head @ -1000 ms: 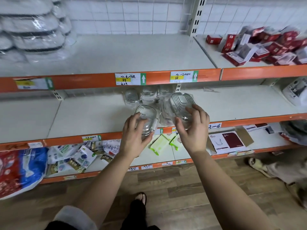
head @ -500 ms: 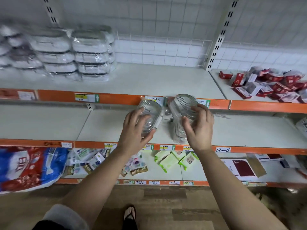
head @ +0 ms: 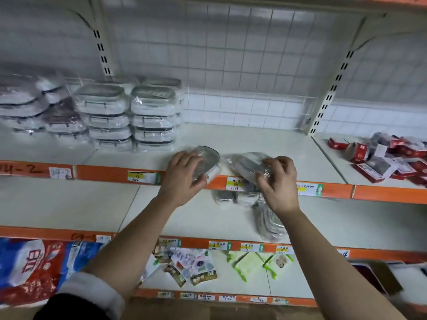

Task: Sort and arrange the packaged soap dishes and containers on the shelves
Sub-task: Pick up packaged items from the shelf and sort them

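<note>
both hands were bare: left hand point(head: 182, 175) & right hand point(head: 280, 183). left forearm point(head: 129, 243) was bare up to a sleeve point(head: 69, 308) at near left, dark, approx. black, w/ a thick pale grey-white cuff point(head: 92, 287) bunched at its far end. right forearm point(head: 328, 255) was bare to the near edge.

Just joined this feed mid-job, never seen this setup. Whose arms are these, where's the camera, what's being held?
No machine: these are a person's bare arms, filmed by one wide-angle camera on their head, looking forward and down at shop shelves. The left hand grips a ribbed soap dish, the right hand a wrapped soap dish, both at the front edge of the upper shelf. Stacked wrapped containers stand on its left, red boxes lie further right.
</note>
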`<state>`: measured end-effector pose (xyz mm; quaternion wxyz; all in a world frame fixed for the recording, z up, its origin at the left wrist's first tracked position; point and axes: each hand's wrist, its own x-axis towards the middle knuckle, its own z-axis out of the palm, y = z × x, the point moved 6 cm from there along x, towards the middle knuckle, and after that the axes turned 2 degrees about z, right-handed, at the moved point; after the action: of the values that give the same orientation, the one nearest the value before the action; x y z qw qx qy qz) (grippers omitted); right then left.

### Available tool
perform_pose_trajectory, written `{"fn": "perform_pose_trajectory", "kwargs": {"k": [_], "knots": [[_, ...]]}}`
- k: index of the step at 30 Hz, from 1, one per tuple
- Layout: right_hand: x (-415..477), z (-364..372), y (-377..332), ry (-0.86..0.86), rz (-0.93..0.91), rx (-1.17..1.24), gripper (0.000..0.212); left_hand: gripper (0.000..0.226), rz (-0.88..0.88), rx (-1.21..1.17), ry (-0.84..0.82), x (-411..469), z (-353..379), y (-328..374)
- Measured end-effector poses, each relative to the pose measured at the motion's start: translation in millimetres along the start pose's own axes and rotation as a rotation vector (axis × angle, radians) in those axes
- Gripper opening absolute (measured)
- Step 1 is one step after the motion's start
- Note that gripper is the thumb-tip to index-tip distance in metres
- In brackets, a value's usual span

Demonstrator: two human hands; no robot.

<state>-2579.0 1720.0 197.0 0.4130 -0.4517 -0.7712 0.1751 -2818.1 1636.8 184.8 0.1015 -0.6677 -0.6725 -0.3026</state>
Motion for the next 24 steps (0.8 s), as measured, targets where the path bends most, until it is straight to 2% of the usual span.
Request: {"fn": "perform_pose_trajectory", "kwargs": {"k": [6,8,15,19,24], "knots": [[35.9,30.9,17.1,-0.093,0.059,-0.243,0.046,0.042,0.027,0.195,-0.129,50.4,23.0,-28.9],[49.7,42.6,24.3,-0.126,0.088,-0.278,0.038,0.046,0.020,0.206,-0.185,66.9,32.9,-37.4],[87.5,65.4,27.7,-0.084,0.163,-0.204,0.025,0.070,-0.036,0.199,-0.284,116.2,65.5,-57.1],[101.9,76.7,28.2,-0.076,0.151,-0.227,0.028,0.055,-0.122,0.273,-0.284,143.8,74.7,-66.8],[108.0,83.5,30.1,-0.056,0.129,-0.241,0.032,0.042,-0.146,0.329,-0.260,164.5,80.7,-83.8]]}}
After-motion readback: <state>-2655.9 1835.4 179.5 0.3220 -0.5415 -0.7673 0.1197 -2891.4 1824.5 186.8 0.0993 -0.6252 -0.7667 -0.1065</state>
